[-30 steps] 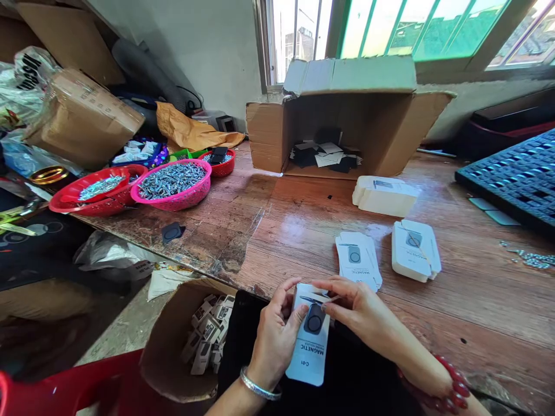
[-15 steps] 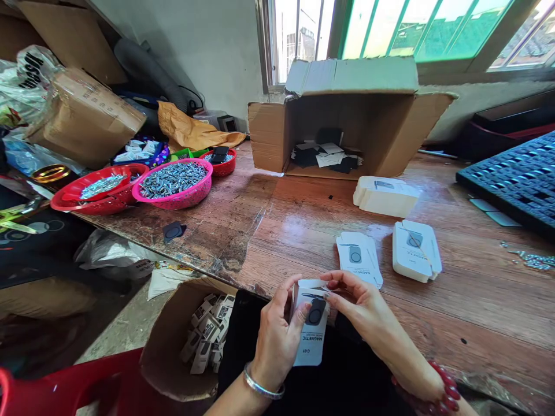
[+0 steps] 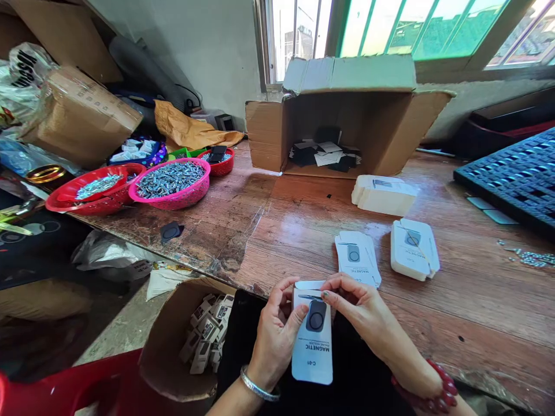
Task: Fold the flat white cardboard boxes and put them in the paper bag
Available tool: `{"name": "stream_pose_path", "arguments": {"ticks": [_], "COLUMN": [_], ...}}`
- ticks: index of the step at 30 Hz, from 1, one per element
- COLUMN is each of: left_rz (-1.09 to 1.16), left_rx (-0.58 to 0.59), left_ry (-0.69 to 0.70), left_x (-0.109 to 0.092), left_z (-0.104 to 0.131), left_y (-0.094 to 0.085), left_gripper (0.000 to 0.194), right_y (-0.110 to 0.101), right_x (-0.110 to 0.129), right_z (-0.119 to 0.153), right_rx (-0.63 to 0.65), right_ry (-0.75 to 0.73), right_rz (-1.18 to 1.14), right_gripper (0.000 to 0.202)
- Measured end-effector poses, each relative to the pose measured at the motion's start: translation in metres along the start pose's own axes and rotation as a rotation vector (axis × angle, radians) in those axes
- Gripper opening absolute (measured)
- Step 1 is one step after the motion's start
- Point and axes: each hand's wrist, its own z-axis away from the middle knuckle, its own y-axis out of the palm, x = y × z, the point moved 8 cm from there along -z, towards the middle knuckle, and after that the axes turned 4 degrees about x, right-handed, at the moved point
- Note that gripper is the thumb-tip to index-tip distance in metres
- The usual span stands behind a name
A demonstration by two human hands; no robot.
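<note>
A white printed packaging box (image 3: pixel 313 352), marked "MAGNETIC" and "C-01", is held over my lap with its lettering upside down to me. My left hand (image 3: pixel 277 332) grips its left side, thumb across the front. At the box's upper right edge, my right hand (image 3: pixel 353 297) has thumb and fingers closed on the end beside a raised white flap (image 3: pixel 309 285). What is inside the box is hidden. Just beyond my hands, several flat printed boxes (image 3: pixel 358 260) lie in a fanned stack. To their right sits a banded stack of the same boxes (image 3: pixel 415 248).
Another box stack (image 3: pixel 384 195) stands farther back, before an open carton (image 3: pixel 264 136) holding black and white pieces. Baskets of metal parts (image 3: pixel 171 185) line the left. A carton of small boxes (image 3: pixel 160 346) is below the table edge. A black crate (image 3: pixel 515 173) is at right.
The box has turned more squarely toward me and its lower end reaches farther down. My right fingers have shifted slightly left along its top edge. The view has moved a little.
</note>
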Motion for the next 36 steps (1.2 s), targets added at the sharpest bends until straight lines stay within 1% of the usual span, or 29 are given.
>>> {"name": "stream_pose_path", "arguments": {"ticks": [1,4,6,9,11,17,20,23,27,32,36], "left_rz": [0.008,0.000,-0.021,-0.035,-0.050,-0.131,-0.146,-0.164,-0.203,-0.231,-0.241], "left_rx": [0.006,0.026,0.033,0.040,0.044,0.075,0.097,0.108,0.128,0.142,0.159], "left_ry": [0.002,0.015,0.024,0.036,0.044,0.054,0.058,0.059,0.053,0.059,0.063], "left_x": [-0.001,-0.003,-0.003,-0.002,-0.001,0.000,-0.001,-0.002,0.000,0.003,0.003], "left_z": [0.000,0.000,0.000,0.001,0.001,0.002,0.003,0.004,0.005,0.006,0.007], "left_y": [0.000,0.002,0.002,0.002,0.001,0.001,0.004,0.007,0.009,0.008,0.009], "left_gripper": [0.046,0.043,0.041,0.038,0.037,0.039,0.044,0.048,0.046,0.049,0.052], "right_y": [0.000,-0.006,-0.007,-0.003,-0.002,-0.001,0.001,0.001,-0.003,-0.003,-0.003], "right_x": [0.000,-0.007,-0.013,-0.020,-0.020,-0.012,-0.008,-0.008,-0.011,-0.017,-0.019], "right_z": [0.000,0.002,0.002,0.002,0.003,0.003,0.001,0.000,0.000,-0.002,-0.006], "right_rx": [-0.001,-0.091,-0.122,-0.075,-0.055,-0.018,0.028,0.055,0.030,0.000,-0.011], "right_ry": [0.012,0.040,0.066,0.113,0.123,0.137,0.129,0.151,0.201,0.313,0.337], "right_rz": [-0.027,-0.172,-0.259,-0.319,-0.338,-0.357,-0.319,-0.271,-0.212,-0.304,-0.287], "right_gripper": [0.029,0.031,0.033,0.031,0.032,0.032,0.027,0.017,0.013,0.012,0.009]}}
